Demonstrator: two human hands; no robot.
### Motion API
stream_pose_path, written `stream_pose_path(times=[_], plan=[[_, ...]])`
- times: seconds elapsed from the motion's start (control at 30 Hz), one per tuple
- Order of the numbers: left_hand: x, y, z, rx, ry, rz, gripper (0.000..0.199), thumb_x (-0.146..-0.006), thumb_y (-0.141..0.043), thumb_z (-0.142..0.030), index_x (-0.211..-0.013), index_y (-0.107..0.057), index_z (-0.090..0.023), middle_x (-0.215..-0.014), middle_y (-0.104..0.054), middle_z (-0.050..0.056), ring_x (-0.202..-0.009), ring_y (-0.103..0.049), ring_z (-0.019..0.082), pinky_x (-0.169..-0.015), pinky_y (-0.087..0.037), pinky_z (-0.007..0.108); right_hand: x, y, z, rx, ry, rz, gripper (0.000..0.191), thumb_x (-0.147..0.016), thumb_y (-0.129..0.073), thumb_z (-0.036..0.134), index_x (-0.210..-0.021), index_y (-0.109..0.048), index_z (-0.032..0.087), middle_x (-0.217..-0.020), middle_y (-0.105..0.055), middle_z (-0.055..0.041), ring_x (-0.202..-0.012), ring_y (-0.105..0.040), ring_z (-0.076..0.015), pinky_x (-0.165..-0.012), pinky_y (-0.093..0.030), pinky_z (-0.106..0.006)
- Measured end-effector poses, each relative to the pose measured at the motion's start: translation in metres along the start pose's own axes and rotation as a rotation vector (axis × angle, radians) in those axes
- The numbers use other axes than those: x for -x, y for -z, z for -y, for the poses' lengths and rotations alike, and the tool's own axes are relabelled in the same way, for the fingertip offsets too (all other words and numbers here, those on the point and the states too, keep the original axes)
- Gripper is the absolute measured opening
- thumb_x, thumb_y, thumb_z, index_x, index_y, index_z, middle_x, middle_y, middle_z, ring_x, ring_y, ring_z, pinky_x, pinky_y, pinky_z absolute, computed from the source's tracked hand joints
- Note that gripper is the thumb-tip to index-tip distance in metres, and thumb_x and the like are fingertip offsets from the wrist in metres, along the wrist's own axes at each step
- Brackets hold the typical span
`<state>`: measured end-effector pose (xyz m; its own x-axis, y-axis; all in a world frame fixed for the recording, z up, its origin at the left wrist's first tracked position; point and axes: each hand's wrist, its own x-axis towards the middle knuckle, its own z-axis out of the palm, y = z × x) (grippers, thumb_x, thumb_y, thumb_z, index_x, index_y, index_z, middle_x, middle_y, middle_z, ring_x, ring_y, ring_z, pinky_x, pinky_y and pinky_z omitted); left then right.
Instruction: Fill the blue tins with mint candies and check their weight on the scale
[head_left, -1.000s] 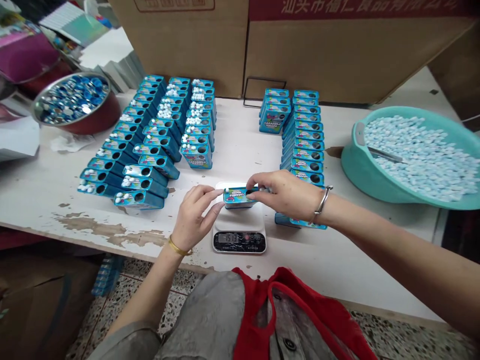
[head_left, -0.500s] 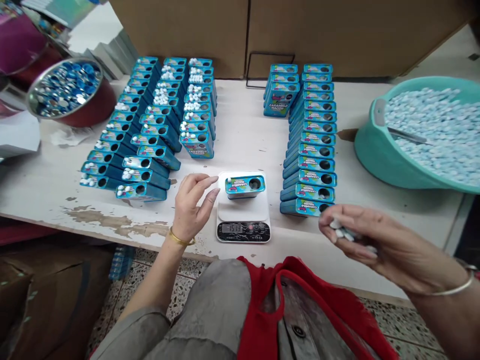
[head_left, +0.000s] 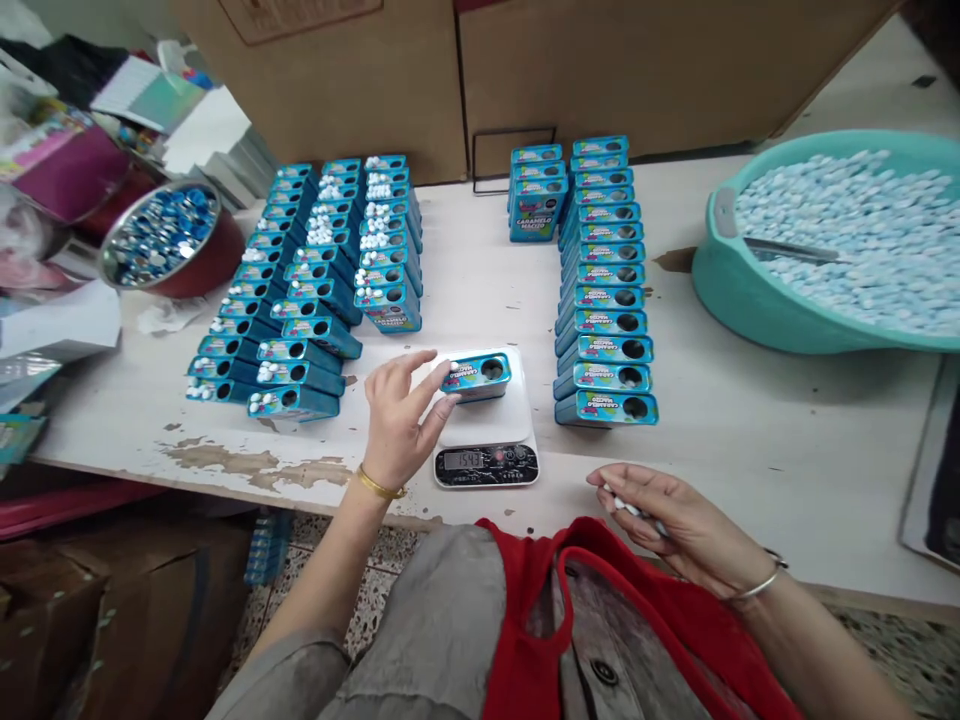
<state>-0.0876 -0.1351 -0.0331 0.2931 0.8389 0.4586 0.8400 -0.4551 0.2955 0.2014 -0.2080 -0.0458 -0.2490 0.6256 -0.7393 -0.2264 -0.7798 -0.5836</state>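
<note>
A small blue candy tin [head_left: 475, 376] with a round hole in its top sits on a white digital scale [head_left: 487, 440] near the table's front edge. My left hand [head_left: 401, 418] touches the tin's left end with its fingertips. My right hand [head_left: 679, 522] rests at the table's front edge, to the right of the scale, curled around a few white candies. To the left stand rows of tins with white candies on top [head_left: 315, 270]. A row of tins with nothing on top [head_left: 604, 290] stands right of the scale.
A teal basin [head_left: 757, 300] full of pale blue candies with a scoop stands at the right. A metal bowl of blue caps [head_left: 161, 235] sits at the far left. Cardboard boxes [head_left: 525, 70] line the back. A red cloth lies on my lap.
My right hand left the tin on the scale and drew back to the table's front edge with candies in it. My left hand returned to the tin's left end.
</note>
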Motion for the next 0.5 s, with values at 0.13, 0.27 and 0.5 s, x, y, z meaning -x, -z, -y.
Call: stream_pose_path(times=[0.13, 0.27, 0.5], plan=[[-0.010, -0.008, -0.013, 0.002, -0.098, 0.070, 0.033, -0.090, -0.053, -0.036, -0.121, -0.056, -0.026, -0.133, -0.054, 0.010, -0.123, -0.045, 0.026, -0.102, -0.029, 0.049, -0.004, -0.007, -0.001, -0.040, -0.005, 0.048, 0.035, -0.067, -0.078, 0.045, -0.084, -0.069, 0.016, -0.068, -0.054, 0.0008, -0.044, -0.027, -0.0015, -0.039, -0.011, -0.017], [-0.019, -0.007, -0.015, 0.019, -0.091, 0.058, 0.038, -0.091, -0.052, -0.037, -0.127, -0.052, -0.026, -0.136, -0.050, 0.011, -0.125, -0.044, 0.026, -0.104, -0.029, 0.049, -0.007, -0.008, -0.003, -0.049, -0.018, 0.031, 0.038, -0.064, -0.079, 0.046, -0.084, -0.069, 0.015, -0.068, -0.055, 0.0005, -0.044, -0.028, -0.0017, -0.038, -0.012, -0.017], [-0.017, 0.010, 0.010, 0.092, 0.086, -0.072, 0.031, -0.091, -0.053, -0.036, -0.120, -0.057, -0.025, -0.119, -0.059, 0.008, -0.111, -0.054, 0.021, -0.097, -0.042, 0.042, -0.013, 0.003, -0.017, -0.076, -0.075, 0.028, 0.035, -0.065, -0.079, 0.047, -0.082, -0.070, 0.018, -0.062, -0.055, 0.0025, -0.041, -0.030, -0.0019, -0.036, -0.015, -0.017]])
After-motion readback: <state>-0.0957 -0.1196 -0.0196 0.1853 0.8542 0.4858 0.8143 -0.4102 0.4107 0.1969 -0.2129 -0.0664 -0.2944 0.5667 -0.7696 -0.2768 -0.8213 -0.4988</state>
